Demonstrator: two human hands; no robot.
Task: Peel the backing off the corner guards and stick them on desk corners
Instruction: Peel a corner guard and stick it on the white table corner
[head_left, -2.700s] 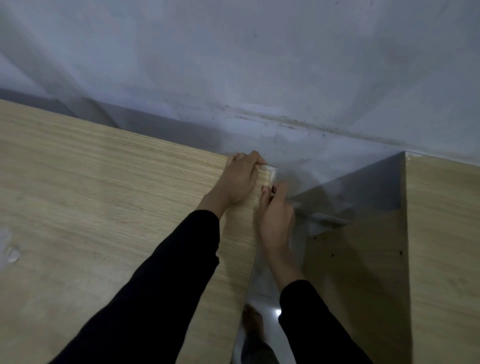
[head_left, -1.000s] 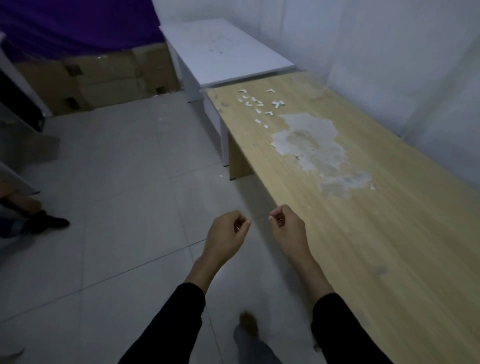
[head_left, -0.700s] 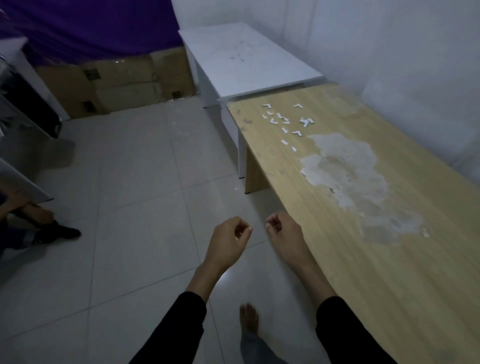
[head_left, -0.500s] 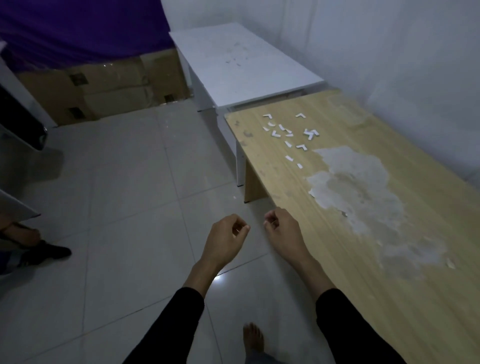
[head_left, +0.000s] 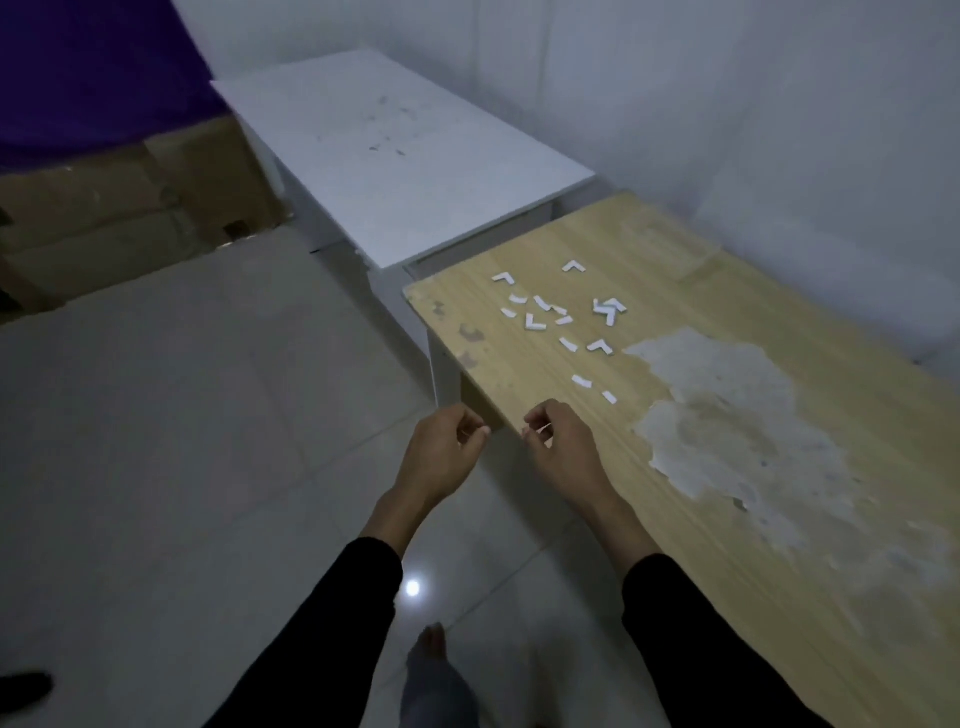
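Left hand (head_left: 441, 462), right hand (head_left: 563, 457) loosely curled, contents unclear; away from finished corner now, nearing corner guards (head_left: 605, 310) on worktop (head_left: 701, 597) for next.

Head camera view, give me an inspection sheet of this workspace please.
Surface: wooden desk, a pale worn patch across its top.
Job's things: white corner guards scattered near the desk's far end.
Clutter: short white strips beside them, perhaps peeled backing.
Hands: left hand and right hand hover at the desk's edge, fingers curled; whether they pinch anything is too small to tell.
Cables: nothing seen.
Surroundings: white table beyond the desk, cardboard boxes, purple cloth, tiled floor, white wall.
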